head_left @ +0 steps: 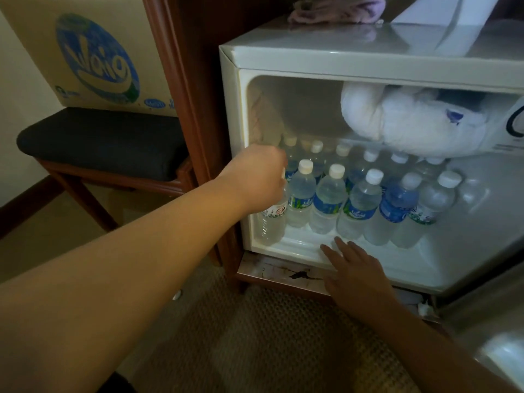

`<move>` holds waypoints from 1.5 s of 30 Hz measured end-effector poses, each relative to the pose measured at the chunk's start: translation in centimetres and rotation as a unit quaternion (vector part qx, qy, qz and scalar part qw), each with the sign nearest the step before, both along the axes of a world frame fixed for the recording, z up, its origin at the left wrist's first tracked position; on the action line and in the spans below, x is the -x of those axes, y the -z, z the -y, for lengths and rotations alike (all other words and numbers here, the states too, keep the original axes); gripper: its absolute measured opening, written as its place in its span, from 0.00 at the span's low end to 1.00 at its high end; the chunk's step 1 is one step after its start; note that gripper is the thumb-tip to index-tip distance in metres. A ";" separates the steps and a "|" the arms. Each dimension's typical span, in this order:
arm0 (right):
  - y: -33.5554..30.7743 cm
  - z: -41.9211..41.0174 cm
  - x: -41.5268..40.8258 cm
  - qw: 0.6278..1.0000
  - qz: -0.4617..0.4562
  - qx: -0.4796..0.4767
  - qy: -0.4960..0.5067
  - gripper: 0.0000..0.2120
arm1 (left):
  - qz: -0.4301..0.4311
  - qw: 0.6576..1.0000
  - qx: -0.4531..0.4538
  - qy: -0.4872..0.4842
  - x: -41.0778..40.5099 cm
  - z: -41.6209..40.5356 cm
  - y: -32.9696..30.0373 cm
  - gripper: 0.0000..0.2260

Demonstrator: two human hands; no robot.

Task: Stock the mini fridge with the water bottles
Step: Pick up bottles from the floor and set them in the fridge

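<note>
Nearest the camera, the left forearm reaches across to the mini fridge, where the left hand curls round the neck of a water bottle, holding it upright at the left end of the front row, seemingly to seat it beside the fridge's left wall. Right hand lies flat with fingers spread on the fridge's bottom lip, probably for balance. Two rows of stocked bottles fill the floor nearly wall to wall; the held one takes about the last gap on the left. Overhead, a frosted freezer box hangs low over the caps, so clearance is tight
</note>
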State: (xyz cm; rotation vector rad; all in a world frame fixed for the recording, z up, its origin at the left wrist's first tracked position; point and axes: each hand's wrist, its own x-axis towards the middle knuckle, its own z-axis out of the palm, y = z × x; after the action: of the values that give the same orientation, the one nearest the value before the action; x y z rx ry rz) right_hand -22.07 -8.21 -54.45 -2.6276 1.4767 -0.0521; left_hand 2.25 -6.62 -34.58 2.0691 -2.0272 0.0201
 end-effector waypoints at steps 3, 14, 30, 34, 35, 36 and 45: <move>1.6 0.1 0.9 0.996 -0.050 -0.078 0.009 0.36 | 0.015 1.000 -0.007 -0.022 0.6 1.6 0.3 0.07; 3.1 -0.6 1.3 0.993 -0.063 -0.103 -0.018 0.46 | 0.027 0.998 -0.007 -0.058 1.9 5.9 2.2 0.07; 2.8 -0.6 1.4 0.992 -0.060 -0.110 -0.016 0.48 | 0.037 0.997 -0.033 -0.053 2.0 8.0 2.5 0.09; 2.8 -0.7 1.4 0.992 -0.058 -0.110 -0.014 0.47 | 0.045 0.998 -0.031 -0.043 2.0 8.1 2.6 0.12; 2.9 -0.7 1.4 0.992 -0.057 -0.112 -0.014 0.47 | 0.048 0.998 -0.031 -0.041 1.9 8.1 2.5 0.11; 2.9 -0.7 1.3 0.992 -0.057 -0.114 -0.013 0.47 | 0.051 0.997 -0.032 -0.038 1.9 8.0 2.4 0.09; 2.6 -0.8 1.3 0.991 -0.062 -0.120 -0.012 0.48 | 0.056 0.998 -0.032 0.000 1.5 6.7 3.0 0.12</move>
State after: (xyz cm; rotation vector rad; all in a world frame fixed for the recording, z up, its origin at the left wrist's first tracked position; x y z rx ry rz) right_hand -23.42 -7.45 -57.05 -2.4911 1.3897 0.2797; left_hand 0.72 -13.29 -37.61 2.1523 -2.1181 0.0738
